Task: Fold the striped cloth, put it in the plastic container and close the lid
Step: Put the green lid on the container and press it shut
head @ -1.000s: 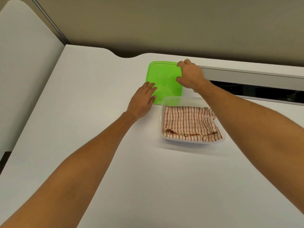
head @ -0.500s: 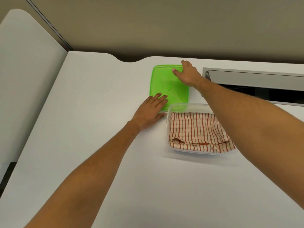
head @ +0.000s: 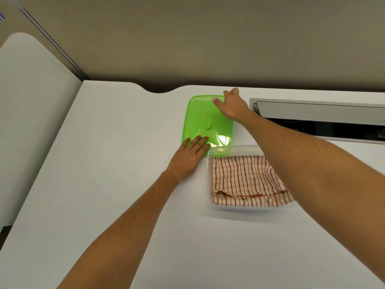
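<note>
While the green lid (head: 205, 119) lies flat on the white counter (head: 104, 163), both hands are on it. Left hand (head: 190, 154) rests palm down with its fingers straight, the fingertips lying on the lid's near edge and the heel of the hand on the counter. Right hand (head: 231, 105) sits at the lid's far right corner, thumb laid on top of the lid and the fingers curled over its far edge, so it appears to pinch that corner.

Just to the right of the left hand, and nearer the person than the right hand, stands the clear plastic container (head: 209, 174), open, its far left corner touching or overlapping the lid's near right corner. Folded inside it lies the striped cloth (head: 243, 180), red stripes on cream; the right forearm crosses above the container's right side and hides part of it.

Beyond the right hand's wrist, a grey-framed slot (head: 312, 113) is let into the counter, dark inside. Far to the left of the left hand a white panel (head: 31, 101) stands against the counter's edge, with a beige wall (head: 208, 38) behind everything. No writing or brand mark can be read on anything.
</note>
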